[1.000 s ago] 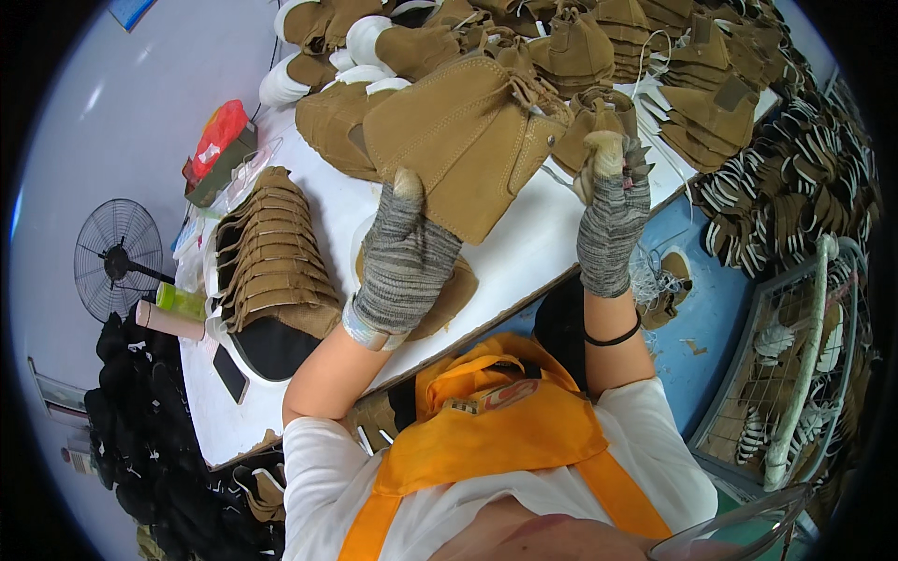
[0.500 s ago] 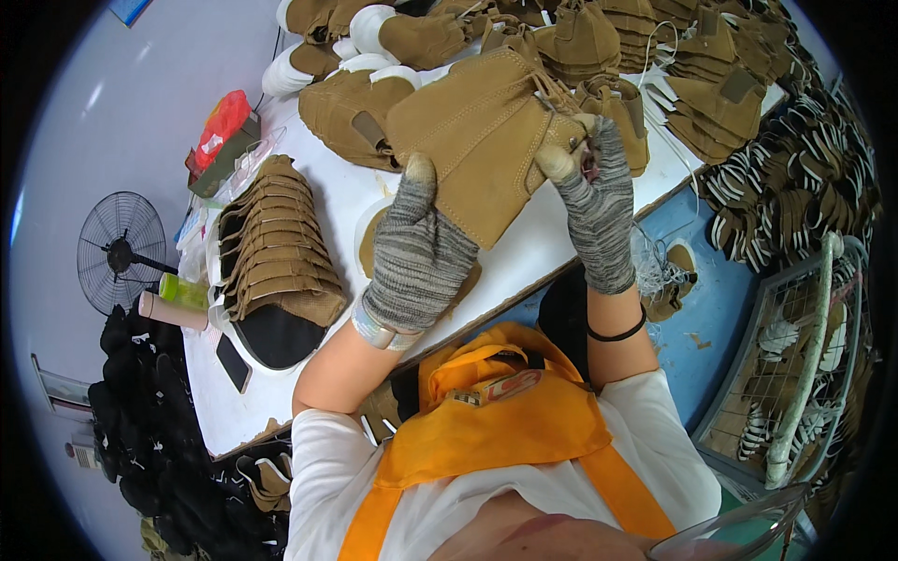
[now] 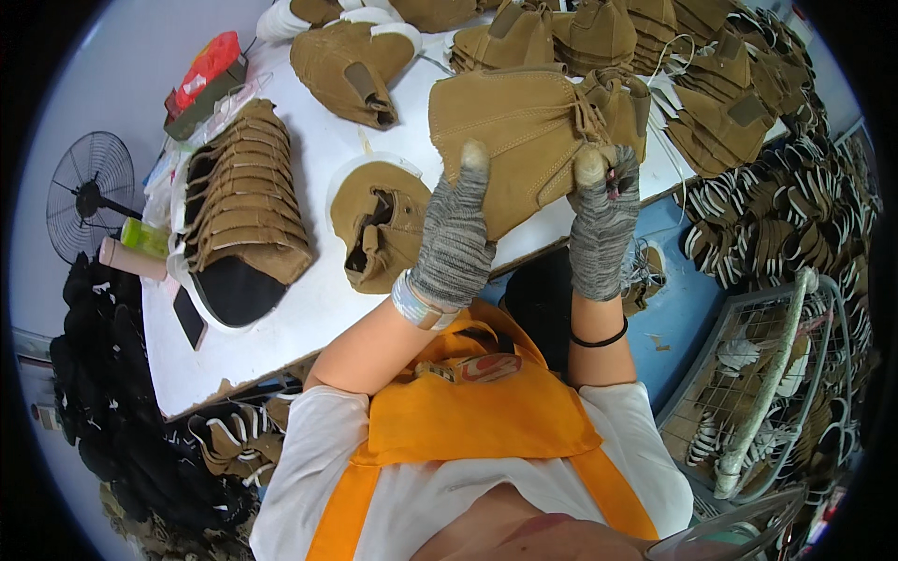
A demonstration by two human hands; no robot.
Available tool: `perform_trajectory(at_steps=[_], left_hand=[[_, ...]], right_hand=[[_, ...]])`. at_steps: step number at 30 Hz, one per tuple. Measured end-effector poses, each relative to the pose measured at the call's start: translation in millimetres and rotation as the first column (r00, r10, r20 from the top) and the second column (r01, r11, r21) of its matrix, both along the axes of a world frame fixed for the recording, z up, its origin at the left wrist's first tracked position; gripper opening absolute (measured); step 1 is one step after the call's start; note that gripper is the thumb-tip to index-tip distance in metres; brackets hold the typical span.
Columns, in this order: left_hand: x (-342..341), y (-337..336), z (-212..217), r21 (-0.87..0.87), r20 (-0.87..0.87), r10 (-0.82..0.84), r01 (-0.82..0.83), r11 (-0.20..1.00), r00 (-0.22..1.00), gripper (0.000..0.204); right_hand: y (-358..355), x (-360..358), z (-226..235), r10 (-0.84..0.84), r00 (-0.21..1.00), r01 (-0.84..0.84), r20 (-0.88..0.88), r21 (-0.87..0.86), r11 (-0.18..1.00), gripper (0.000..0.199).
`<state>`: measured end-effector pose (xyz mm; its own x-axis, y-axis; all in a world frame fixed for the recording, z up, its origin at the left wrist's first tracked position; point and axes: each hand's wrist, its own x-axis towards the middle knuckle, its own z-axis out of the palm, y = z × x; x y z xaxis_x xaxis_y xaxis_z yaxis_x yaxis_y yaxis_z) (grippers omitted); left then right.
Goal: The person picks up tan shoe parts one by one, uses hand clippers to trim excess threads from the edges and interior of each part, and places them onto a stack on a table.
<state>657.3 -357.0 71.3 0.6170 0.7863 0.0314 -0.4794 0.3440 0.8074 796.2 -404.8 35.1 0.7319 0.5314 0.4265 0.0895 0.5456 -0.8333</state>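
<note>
Currently | left hand (image 3: 456, 234) and right hand (image 3: 603, 224) both gripping boot (image 3: 500, 117), raised between them | step: likely positioning it | next move calls for even thumb pressure | just left of left hand: second boot (image 3: 358, 201) | farther left: stack (image 3: 248, 182) on counter (image 3: 281, 346)

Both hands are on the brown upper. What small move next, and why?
I'd probably have the right hand gently straighten the lace: its thumb sits just below the lace, while the left hand holds the opposite side of the brown upper.
</note>
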Motion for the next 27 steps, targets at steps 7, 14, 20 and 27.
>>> perform_trajectory(at_steps=[7,14,20,27], left_hand=[[10,-2,-24,-0.063,0.28,-0.128,0.151,0.986,0.951,0.063],[26,0,-15,-0.222,0.312,-0.107,0.181,0.958,0.944,0.067],[34,-5,-6,-0.061,0.252,-0.153,0.173,0.983,0.956,0.072],[32,-11,-10,-0.199,0.336,-0.146,0.222,0.955,0.93,0.068]], right_hand=[[-1,21,1,-0.017,0.998,0.011,-0.056,-0.115,0.993,0.039],[-3,14,15,0.016,0.978,0.008,0.207,-0.117,0.993,0.064],[-11,4,17,-0.081,0.885,0.129,0.459,-0.073,0.989,0.091],[-14,28,19,-0.176,0.914,0.225,0.366,-0.097,0.97,0.04]])
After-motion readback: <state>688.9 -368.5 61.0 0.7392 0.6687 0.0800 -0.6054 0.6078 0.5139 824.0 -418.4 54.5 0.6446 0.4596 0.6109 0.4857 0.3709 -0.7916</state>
